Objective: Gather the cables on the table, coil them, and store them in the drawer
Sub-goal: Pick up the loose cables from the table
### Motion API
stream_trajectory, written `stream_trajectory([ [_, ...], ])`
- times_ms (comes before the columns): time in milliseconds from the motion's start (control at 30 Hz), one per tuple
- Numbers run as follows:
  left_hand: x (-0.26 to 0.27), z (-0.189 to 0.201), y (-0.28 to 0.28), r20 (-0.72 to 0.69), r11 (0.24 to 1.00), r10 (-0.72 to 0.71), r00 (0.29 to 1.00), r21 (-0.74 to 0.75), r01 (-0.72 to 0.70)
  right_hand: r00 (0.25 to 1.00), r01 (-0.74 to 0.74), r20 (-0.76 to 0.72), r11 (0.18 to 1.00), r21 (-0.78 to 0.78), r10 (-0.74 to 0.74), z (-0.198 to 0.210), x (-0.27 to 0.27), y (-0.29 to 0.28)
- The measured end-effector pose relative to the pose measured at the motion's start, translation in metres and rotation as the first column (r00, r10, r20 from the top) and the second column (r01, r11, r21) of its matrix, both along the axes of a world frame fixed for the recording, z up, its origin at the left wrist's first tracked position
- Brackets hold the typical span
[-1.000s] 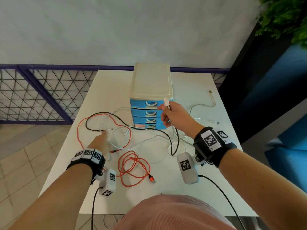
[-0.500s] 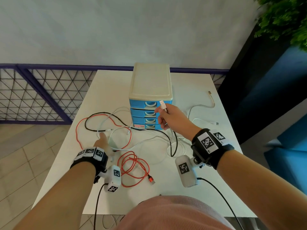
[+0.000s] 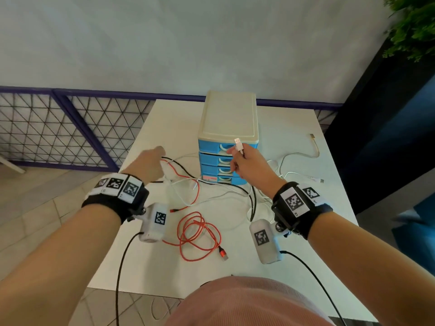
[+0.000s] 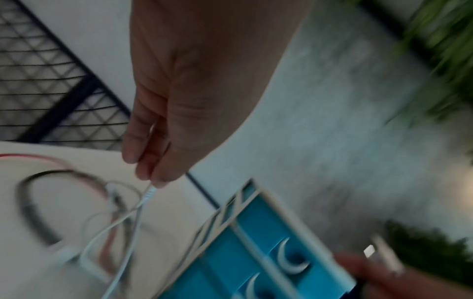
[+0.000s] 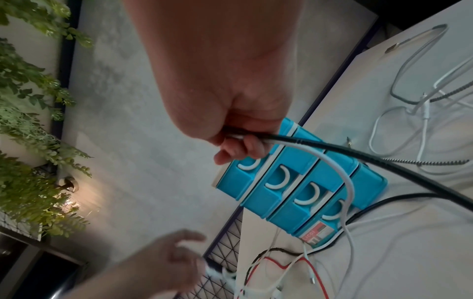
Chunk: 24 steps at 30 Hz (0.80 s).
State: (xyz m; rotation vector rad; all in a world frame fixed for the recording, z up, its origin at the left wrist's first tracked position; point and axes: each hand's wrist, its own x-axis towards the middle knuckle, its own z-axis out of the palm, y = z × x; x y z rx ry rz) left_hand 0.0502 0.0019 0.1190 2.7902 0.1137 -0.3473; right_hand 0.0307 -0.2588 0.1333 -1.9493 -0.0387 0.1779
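Head view, right hand (image 3: pixel 249 166) fingers pinching white and black cables, left hand (image 3: pixel 147 166) pinching white cable (image 4: pixel 143 204).

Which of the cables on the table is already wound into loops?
The orange-red cable nearest the person, lying between the two wrists, is wound into several loops. The black, white and other red cables lie spread out and tangled in front of the blue drawer unit.

I see a plain grey wall (image 3: pixel 164 43) ahead, with a purple rail (image 3: pixel 117 92) along its base and a black mesh fence (image 3: pixel 47 128) below on the left. The white worktop (image 3: pixel 329 208) stands against it. Beige floor tiles (image 3: pixel 35 208) lie to the left. A green plant (image 3: pixel 412 24) hangs top right above a dark panel (image 3: pixel 376 114).
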Motion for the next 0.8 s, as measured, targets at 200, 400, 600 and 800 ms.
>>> stream_trajectory([
  [200,0.008,0.088,-0.048,0.358,0.794,0.013,0.934,-0.571,0.207,0.995,0.068,0.066,0.982,0.176,-0.081,0.009,0.008,0.007],
  [400,-0.005,0.104,-0.105,0.422,0.535,-0.033,0.906,-0.758,0.373,0.99,-0.083,0.142,0.893,0.443,0.021,0.031,0.0,0.02],
  [600,-0.009,0.09,-0.118,0.405,0.466,0.1,0.909,-0.826,0.317,0.996,-0.063,0.086,0.821,0.567,0.017,0.043,-0.005,0.024],
  [800,-0.04,0.047,-0.123,0.103,0.618,-0.347,0.932,-0.723,0.31,0.993,0.07,0.01,0.653,0.754,-0.118,0.064,0.009,0.022],
])
